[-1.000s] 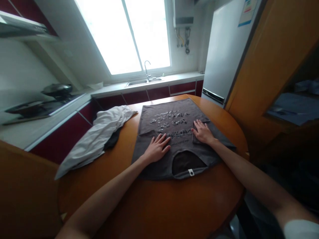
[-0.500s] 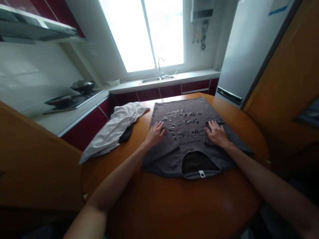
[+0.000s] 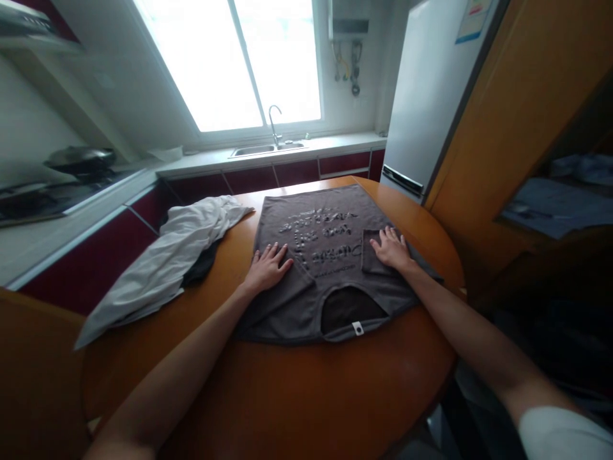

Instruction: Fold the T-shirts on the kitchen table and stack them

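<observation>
A dark grey T-shirt point(image 3: 330, 223) with raised lettering lies spread on the round wooden table point(image 3: 306, 390), its neck opening and white label towards me. Both sleeves are folded inward over the front. My left hand point(image 3: 268, 267) rests flat on the left folded sleeve, fingers spread. On the right folded sleeve lies my right hand point(image 3: 391, 248), also flat with its fingers apart. Neither hand grips the cloth. The parts of the sleeves under my palms are hidden.
A crumpled white garment point(image 3: 163, 255) lies at the table's left side, with a dark cloth point(image 3: 201, 263) partly under it. Beyond the table are a counter with a sink point(image 3: 256, 151), a stove with a pan point(image 3: 81, 160), and a tall fridge point(image 3: 421, 96) at the right.
The camera view has turned to the right, so everything appears shifted left. Both hands stay flat on the folded sleeves, and the shirt looks the same.
</observation>
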`<action>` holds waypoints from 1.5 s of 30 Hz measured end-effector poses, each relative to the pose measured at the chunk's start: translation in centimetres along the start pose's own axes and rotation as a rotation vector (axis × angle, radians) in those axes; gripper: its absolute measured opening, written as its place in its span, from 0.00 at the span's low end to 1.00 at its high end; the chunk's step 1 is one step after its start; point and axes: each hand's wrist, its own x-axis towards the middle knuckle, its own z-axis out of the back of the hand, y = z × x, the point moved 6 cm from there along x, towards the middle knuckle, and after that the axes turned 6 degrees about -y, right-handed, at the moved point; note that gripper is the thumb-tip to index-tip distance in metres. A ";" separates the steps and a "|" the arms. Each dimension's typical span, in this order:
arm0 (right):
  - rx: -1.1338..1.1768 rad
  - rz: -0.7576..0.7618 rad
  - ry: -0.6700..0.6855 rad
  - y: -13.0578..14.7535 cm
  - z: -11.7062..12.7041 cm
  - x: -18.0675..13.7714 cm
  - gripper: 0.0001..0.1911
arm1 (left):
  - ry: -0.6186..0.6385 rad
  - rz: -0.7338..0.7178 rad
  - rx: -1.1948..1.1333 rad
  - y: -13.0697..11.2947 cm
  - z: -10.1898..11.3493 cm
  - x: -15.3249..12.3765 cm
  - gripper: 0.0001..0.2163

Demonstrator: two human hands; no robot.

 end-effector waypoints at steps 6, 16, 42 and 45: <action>0.032 0.034 -0.076 0.2 0.3 0.1 0.36 | -0.007 0.001 0.005 0.1 -0.1 0.1 0.33; 0.043 0.076 -0.038 0.6 -0.3 -0.1 0.34 | -0.026 0.009 -0.013 -0.1 0.2 -0.2 0.33; 0.574 0.539 -0.171 2.0 7.7 -6.9 0.12 | 0.046 -0.680 -0.318 -9.8 7.6 -14.3 0.43; 0.496 0.679 -0.146 -0.5 8.3 -10.6 0.10 | -0.026 -0.625 -0.263 -7.5 8.3 -17.0 0.40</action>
